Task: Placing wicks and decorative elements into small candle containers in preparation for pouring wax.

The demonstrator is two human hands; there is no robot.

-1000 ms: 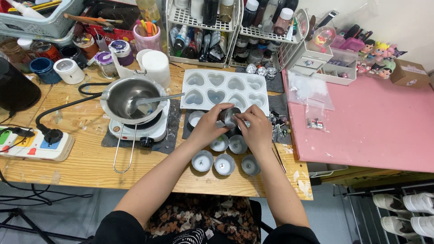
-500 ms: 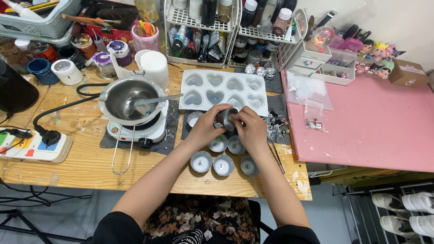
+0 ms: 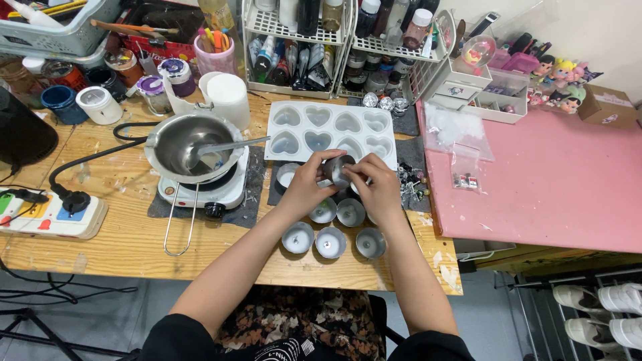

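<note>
Far left on the wooden bench: a power strip with a black plug and cord running toward a small white hotplate. On the hotplate, a steel melting pot with a spoon resting inside, contents too unclear to call. Behind it a white pitcher, jars and a pink cup of tools. Further right, a white silicone mould with heart-shaped cavities, all apparently unfilled. Just below the mould, raised above the bench at its middle, a small round metal cup, silvery and shiny, tilted on its side, held between both hands. Left hand curled round the cup's left side, fingers pinching its rim and wall; right hand closing on it from the right, fingers pressed against the far side, thumb near the base. Beneath the hands, more of the same metal cups standing upright in two loose rows, several with a small wick tab at the bottom, none visibly holding wax. Judging by this: cups laid out and mostly wicked, one under preparation, pouring not yet begun. Further right, a pink table with small clear bags, then a white drawer unit and little figures at the back.
</note>
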